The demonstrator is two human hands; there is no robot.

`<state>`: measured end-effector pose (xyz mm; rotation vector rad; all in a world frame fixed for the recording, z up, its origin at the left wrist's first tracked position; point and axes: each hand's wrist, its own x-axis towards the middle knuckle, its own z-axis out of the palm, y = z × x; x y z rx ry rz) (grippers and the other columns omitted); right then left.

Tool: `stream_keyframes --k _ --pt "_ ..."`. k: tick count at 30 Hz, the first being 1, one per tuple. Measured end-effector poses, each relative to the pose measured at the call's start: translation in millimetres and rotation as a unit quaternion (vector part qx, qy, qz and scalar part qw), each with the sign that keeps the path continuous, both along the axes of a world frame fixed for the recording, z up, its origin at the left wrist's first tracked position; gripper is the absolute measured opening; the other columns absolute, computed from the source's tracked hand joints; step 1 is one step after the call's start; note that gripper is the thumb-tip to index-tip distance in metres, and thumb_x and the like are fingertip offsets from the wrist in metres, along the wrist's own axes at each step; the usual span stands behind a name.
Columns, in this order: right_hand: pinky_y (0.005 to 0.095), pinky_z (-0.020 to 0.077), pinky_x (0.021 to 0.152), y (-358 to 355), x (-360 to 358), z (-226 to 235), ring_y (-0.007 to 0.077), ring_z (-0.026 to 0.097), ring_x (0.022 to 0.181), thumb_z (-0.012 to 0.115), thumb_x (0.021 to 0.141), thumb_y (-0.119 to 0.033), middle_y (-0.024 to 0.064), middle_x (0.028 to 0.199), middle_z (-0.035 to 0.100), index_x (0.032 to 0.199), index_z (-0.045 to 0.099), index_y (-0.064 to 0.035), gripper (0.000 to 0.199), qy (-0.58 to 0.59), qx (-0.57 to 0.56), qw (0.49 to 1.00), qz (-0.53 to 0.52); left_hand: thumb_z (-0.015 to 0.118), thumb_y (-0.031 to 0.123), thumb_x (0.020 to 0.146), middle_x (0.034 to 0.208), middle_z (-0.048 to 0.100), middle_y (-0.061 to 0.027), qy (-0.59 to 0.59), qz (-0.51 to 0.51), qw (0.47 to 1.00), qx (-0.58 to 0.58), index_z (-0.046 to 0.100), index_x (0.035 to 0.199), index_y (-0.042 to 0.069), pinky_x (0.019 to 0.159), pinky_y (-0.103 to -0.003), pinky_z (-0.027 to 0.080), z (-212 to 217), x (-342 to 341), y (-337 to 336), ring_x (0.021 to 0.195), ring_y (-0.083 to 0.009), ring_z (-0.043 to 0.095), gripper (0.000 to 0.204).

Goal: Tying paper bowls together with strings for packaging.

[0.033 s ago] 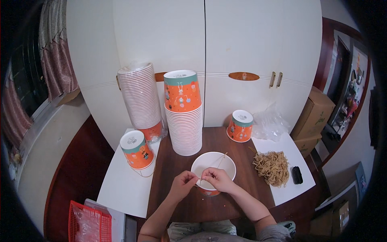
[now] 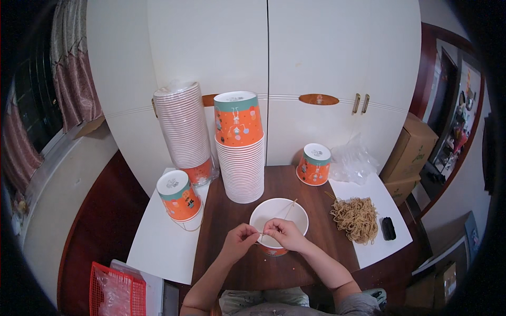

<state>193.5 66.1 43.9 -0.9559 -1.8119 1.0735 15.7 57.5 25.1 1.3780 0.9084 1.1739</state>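
Note:
An upright paper bucket, white inside and orange outside, stands in front of me on the brown tabletop. Over its near rim, my left hand and my right hand meet, fingertips pinched on a thin tan cord. The cord runs up across the bucket's opening to its far right rim. A small end of it pokes out between the fingers; how it is tied or threaded there is too small to tell. To the right lies a tangled heap of tan cords.
Upside-down buckets stand around: a tall stack, a plastic-wrapped stack, one bucket at back right and another bucket at left with a cord loop. A black object and a clear plastic bag lie right.

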Motion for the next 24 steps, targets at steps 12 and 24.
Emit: stream_keyframes --k 12,24 --pt "0.0207 0.0416 0.058 -0.5 -1.4 -3.2 0.0043 0.049 0.063 0.057 0.081 -0.011 -0.0011 0.07 0.057 0.085 0.057 -0.0034 0.008 0.0 -0.012 1.0 0.012 0.057 0.01 0.08 0.069 0.053 0.0029 0.052 -0.011 0.998 0.031 0.056 0.083 0.003 0.055 -0.017 0.038 1.6 1.4 -2.3 0.06 -0.002 0.046 0.008" --pt "0.0225 0.0434 0.06 0.7 -3.2 -8.3 0.0073 0.053 0.063 0.056 0.08 -0.011 0.0022 0.071 0.058 0.085 0.057 -0.0035 0.009 -0.024 0.013 1.0 0.005 0.057 0.01 0.08 0.07 0.053 0.0011 0.097 0.111 0.984 0.102 0.055 0.082 0.002 0.056 -0.018 0.038 0.4 -2.6 -1.0 0.06 -0.0045 0.046 0.008"
